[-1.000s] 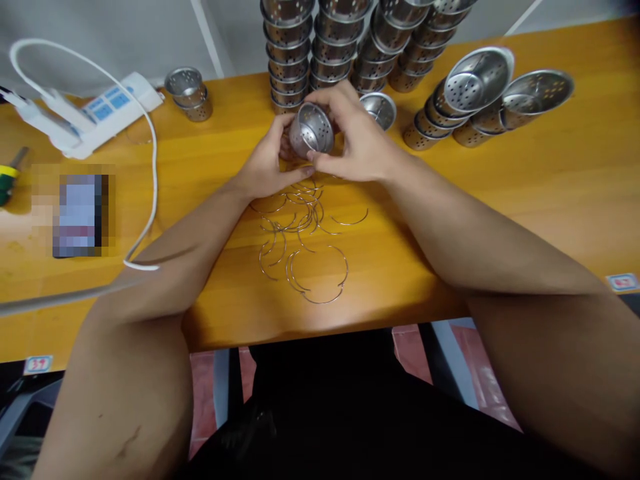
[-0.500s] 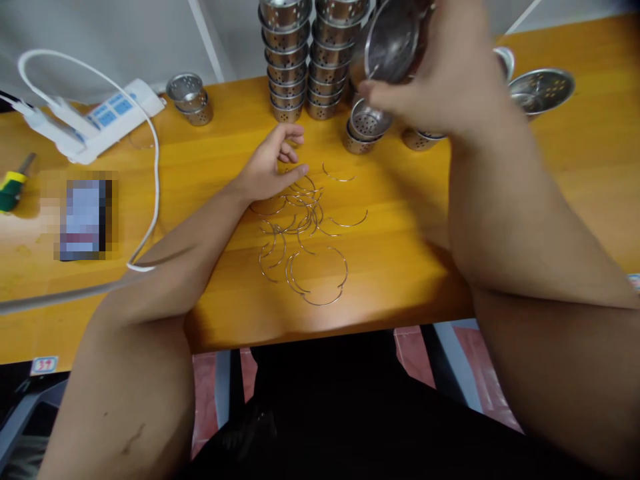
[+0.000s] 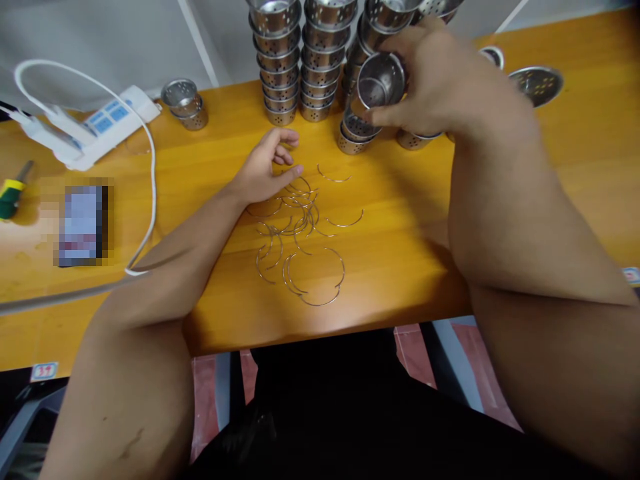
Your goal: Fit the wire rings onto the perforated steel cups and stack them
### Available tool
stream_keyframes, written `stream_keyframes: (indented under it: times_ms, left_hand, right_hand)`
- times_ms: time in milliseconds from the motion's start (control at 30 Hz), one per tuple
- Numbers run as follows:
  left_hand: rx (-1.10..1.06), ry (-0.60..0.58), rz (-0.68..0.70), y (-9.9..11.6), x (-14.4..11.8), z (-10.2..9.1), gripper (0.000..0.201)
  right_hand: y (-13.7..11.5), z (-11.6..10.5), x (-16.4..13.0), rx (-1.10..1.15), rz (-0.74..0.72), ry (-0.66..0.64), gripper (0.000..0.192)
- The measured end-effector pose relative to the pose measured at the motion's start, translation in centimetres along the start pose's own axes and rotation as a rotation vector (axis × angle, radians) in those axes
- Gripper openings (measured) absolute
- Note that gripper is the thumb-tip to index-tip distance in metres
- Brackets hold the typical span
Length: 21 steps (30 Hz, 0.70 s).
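Observation:
My right hand (image 3: 430, 83) grips a small perforated metal cup (image 3: 381, 81) by its side, tilted with its mouth toward me. Just beneath it is a short pile of similar cups (image 3: 354, 141); whether the held cup touches them I cannot tell. My left hand (image 3: 270, 167) rests on the wooden table, fingers loosely curled and apart, holding nothing. Beside its thumb lies a loose heap of thin curved wires (image 3: 300, 213), several of them overlapping.
Tall stacks of perforated cups (image 3: 277, 63) stand along the back wall. Two nested cups (image 3: 185, 103) sit at the back left, near a white power strip (image 3: 107, 123). A phone (image 3: 80, 223), a screwdriver (image 3: 13, 197) and a white cable are on the left. A metal dish (image 3: 539, 87) lies at right.
My right hand has lowered the cup from in front of the stacks onto or just above the short pile. The left hand keeps its place; the view has shifted slightly.

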<state>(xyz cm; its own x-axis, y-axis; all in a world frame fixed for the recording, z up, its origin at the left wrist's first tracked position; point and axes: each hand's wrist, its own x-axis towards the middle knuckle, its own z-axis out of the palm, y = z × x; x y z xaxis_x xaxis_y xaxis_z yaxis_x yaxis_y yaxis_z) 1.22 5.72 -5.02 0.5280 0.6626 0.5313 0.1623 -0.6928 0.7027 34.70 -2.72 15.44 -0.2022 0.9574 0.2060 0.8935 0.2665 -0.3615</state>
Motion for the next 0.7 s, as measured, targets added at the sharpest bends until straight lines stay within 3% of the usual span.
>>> stream_keyframes:
  times_ms: [133, 267, 433, 500, 600, 700]
  left_hand:
    - [0.037, 0.004, -0.085, 0.7, 0.1, 0.2, 0.058]
    - [0.034, 0.020, -0.086, 1.3, 0.2, 0.2, 0.054]
    - [0.054, 0.012, -0.082, 0.7, 0.1, 0.2, 0.057]
    - [0.016, 0.016, 0.001, 0.3, 0.1, 0.2, 0.060]
    - [-0.040, 0.018, 0.109, 0.2, 0.0, 0.2, 0.063]
    - [0.014, 0.009, 0.030, 0.7, 0.0, 0.0, 0.055]
  right_hand:
    - [-0.8, 0.2, 0.1, -0.142, 0.032, -0.052, 0.098]
    - [-0.4, 0.8, 0.4, -0.183, 0.010, -0.074, 0.104]
    - [-0.3, 0.5, 0.4, -0.243, 0.008, -0.142, 0.066]
    - [-0.4, 0.4, 0.4, -0.250, 0.027, -0.155, 0.064]
    - [-0.2, 0.5, 0.4, -0.235, 0.036, -0.152, 0.088]
    - [0.6, 0.8, 0.6, -0.198, -0.004, -0.130, 0.112]
